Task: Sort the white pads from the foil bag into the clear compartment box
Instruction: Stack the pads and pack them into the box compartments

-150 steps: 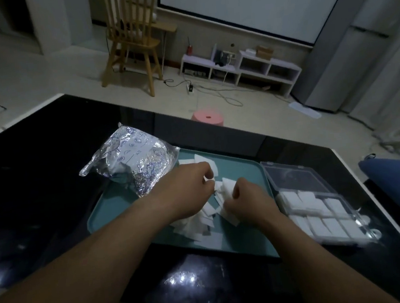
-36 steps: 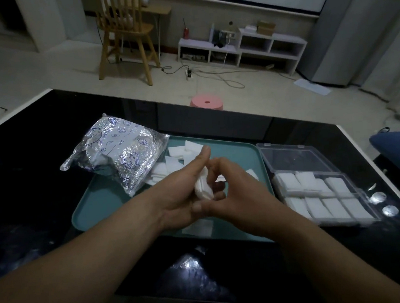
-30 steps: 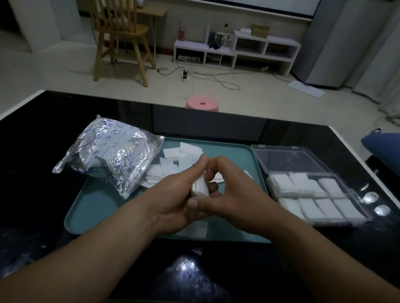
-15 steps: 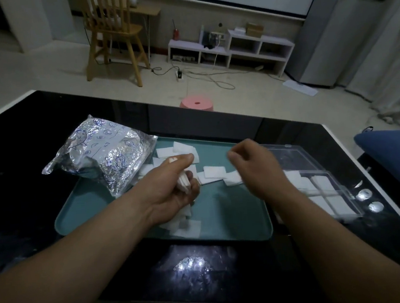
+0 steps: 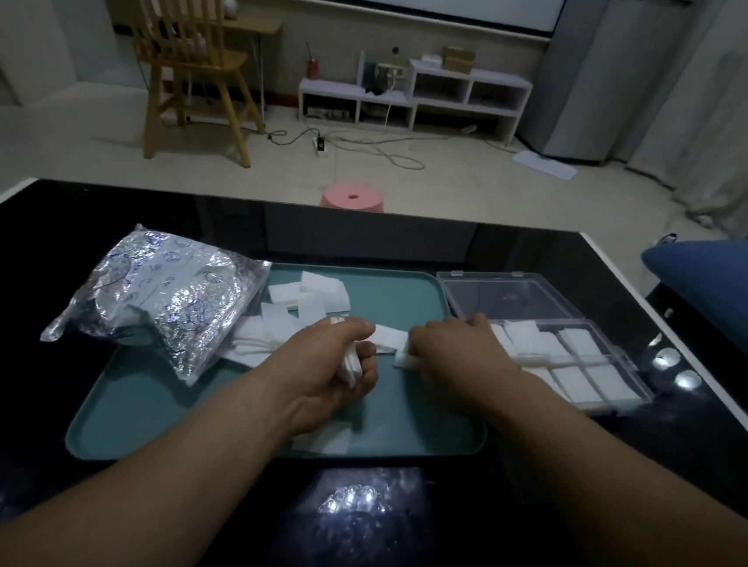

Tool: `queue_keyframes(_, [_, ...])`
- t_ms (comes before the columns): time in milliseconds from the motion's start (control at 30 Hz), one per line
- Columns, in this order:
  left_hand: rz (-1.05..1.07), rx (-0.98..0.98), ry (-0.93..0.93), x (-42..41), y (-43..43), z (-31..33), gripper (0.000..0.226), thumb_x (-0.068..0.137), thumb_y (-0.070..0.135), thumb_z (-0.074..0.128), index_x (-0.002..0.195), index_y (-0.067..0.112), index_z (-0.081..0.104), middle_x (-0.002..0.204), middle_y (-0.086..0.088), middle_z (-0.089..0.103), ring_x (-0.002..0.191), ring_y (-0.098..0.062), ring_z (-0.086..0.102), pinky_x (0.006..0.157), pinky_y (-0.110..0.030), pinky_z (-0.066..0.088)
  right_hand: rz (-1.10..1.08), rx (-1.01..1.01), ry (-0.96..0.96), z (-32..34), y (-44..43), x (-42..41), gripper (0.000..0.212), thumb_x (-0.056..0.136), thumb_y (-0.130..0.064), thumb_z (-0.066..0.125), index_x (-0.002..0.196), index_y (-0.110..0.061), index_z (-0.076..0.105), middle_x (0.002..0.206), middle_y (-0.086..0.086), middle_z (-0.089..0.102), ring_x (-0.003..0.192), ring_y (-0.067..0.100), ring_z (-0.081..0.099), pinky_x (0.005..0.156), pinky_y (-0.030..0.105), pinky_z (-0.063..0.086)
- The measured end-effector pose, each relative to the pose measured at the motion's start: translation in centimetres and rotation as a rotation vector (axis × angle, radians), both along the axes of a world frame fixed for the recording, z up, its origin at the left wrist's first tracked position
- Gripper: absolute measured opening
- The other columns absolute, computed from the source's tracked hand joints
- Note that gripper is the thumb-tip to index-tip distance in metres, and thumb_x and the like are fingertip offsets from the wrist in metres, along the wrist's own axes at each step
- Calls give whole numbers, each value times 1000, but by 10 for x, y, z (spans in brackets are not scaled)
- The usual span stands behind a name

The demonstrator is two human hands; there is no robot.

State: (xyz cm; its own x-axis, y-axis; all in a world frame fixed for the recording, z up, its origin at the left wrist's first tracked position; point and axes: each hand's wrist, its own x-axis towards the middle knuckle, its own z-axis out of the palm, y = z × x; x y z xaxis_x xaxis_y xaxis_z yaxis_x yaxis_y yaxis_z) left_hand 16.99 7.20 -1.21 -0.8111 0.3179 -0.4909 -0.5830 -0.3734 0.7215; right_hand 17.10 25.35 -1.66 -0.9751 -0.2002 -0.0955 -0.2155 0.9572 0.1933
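The left hand (image 5: pixel 326 372) is curled into a loose fist around a stack of white pads (image 5: pixel 351 367). The stack's edges show between the thumb and the bent fingers. Just beside it, the right hand (image 5: pixel 456 348) is turned knuckles up with its fingers bent downward. It grips a single pad (image 5: pixel 405 361), which sticks out on the thumb side, though the fingertips themselves are hidden under the hand. Another pad (image 5: pixel 390 335) lies flat in the gap between the two hands.

Both hands are over a teal tray (image 5: pixel 146 405), the right one at the tray's right edge. More loose pads (image 5: pixel 314 296) are scattered over the far part of the tray, and one more (image 5: pixel 328 441) lies near its front rim under the left wrist. A crumpled foil bag (image 5: pixel 164 303) rests on the tray's left far corner. Its mouth points toward the loose pads, and part of it hangs over onto the black tabletop (image 5: pixel 20 280).

The clear compartment box (image 5: pixel 598 355) sits on the tabletop touching the tray's right side, with its lid (image 5: pixel 506 298) folded open away from the person. White pads fill the compartments that can be seen, and the right hand covers the near left corner.

Beyond the tabletop, a pink stool (image 5: pixel 352 196), a wooden chair (image 5: pixel 192 72) and a low white shelf unit (image 5: pixel 413 92) stand on the floor. A blue cushion (image 5: pixel 729 290) is at the right.
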Motion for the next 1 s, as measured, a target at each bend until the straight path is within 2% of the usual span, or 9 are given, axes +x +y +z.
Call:
queue_keyframes(133, [4, -67, 29, 3, 13, -4, 7, 101, 10, 57, 102, 17, 57, 68, -6, 53, 57, -15, 46, 48, -22, 45, -59, -154, 15, -4, -3, 17, 14, 99, -29, 57, 112, -27, 58, 111, 0, 69, 106, 28, 63, 93, 41, 38])
queue_keyframes(300, [-9, -88, 140, 9, 30, -4, 5, 100, 13, 61, 102, 17, 59, 76, -8, 55, 56, -16, 49, 51, -27, 42, -356, -933, -78, 29, 7, 34, 13, 93, -24, 72, 105, -23, 67, 89, -4, 72, 81, 12, 67, 67, 29, 50])
queue_keyframes(367, [-62, -75, 220, 14, 39, 0, 9, 98, 21, 67, 100, 18, 58, 75, -6, 57, 57, -15, 51, 50, -26, 40, -400, -1123, -100, 40, 11, 42, 10, 92, -26, 73, 101, -22, 69, 88, -2, 75, 83, 12, 70, 73, 30, 54])
queue_keyframes(500, [-96, -89, 299, 23, 60, 11, 15, 97, 27, 69, 98, 21, 55, 70, -1, 59, 58, -11, 51, 51, -24, 40, -389, -1091, -28, 42, 18, 54, 20, 93, -44, 71, 103, -26, 66, 92, -8, 72, 87, 6, 68, 79, 30, 56])
queue_keyframes(633, [-76, -37, 236, 25, 74, 17, 17, 99, 15, 62, 88, 22, 51, 78, -4, 62, 58, -11, 55, 50, -24, 42, -370, -1039, -14, 44, 33, 65, 26, 93, -42, 71, 115, -30, 63, 102, -13, 69, 94, 1, 64, 89, 32, 56])
queue_keyframes(767, [-79, 117, 103, 28, 82, 24, 8, 100, 9, 55, 105, 14, 58, 101, -16, 73, 74, -20, 71, 58, -32, 59, -231, -963, 86, 55, 49, 77, 28, 90, -38, 76, 112, -30, 61, 111, -18, 62, 100, -12, 56, 78, 8, 43])
queue_keyframes(867, [-210, 139, 77, 30, 84, 24, 24, 99, 20, 59, 119, 9, 66, 97, -11, 70, 78, -19, 71, 60, -30, 60, -86, -904, 34, 58, 52, 81, 32, 84, -39, 82, 101, -26, 58, 124, -11, 63, 109, 3, 58, 88, 22, 49])
queue_keyframes(933, [-270, 196, 57, 30, 85, 20, 39, 96, 35, 68, 125, 10, 67, 105, -11, 64, 90, -21, 66, 70, -30, 59, -74, -921, -6, 59, 52, 82, 35, 82, -36, 84, 96, -22, 55, 112, -5, 65, 97, 10, 62, 82, 29, 51])
queue_keyframes(1000, [-288, 229, 41, 32, 86, 18, 40, 92, 42, 70, 118, 13, 67, 100, -9, 62, 84, -19, 64, 70, -28, 57, -74, -928, -20, 57, 51, 83, 36, 81, -34, 85, 93, -21, 54, 101, -2, 65, 88, 13, 61, 76, 31, 52])
